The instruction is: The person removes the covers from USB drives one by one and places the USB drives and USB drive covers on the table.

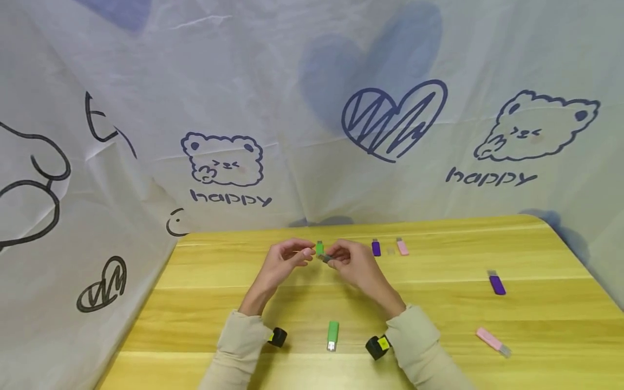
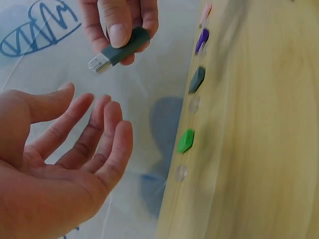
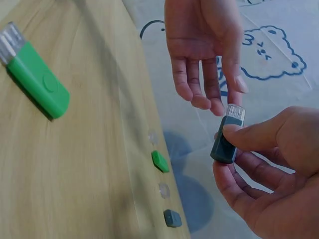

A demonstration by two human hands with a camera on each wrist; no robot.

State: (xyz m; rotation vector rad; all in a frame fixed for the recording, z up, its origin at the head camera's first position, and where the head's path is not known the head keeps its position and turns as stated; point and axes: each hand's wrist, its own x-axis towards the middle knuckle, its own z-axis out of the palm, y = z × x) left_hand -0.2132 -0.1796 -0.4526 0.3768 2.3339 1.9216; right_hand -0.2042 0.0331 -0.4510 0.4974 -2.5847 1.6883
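My right hand pinches a dark grey-green USB stick between thumb and fingers above the table. Its clear-capped metal plug end points toward my left hand, whose fingers are spread, slightly bent, with nothing in them. In the right wrist view the left fingertips come right up near that plug end. Behind the hands at the table's far edge lies a green USB stick, and beside it a second dark stick. Another green USB stick lies nearer, between my forearms, plug toward me.
Along the far edge also lie a purple stick, a pink stick and small clear round pieces. On the right side of the wooden table are another purple stick and another pink stick. A printed cloth hangs behind.
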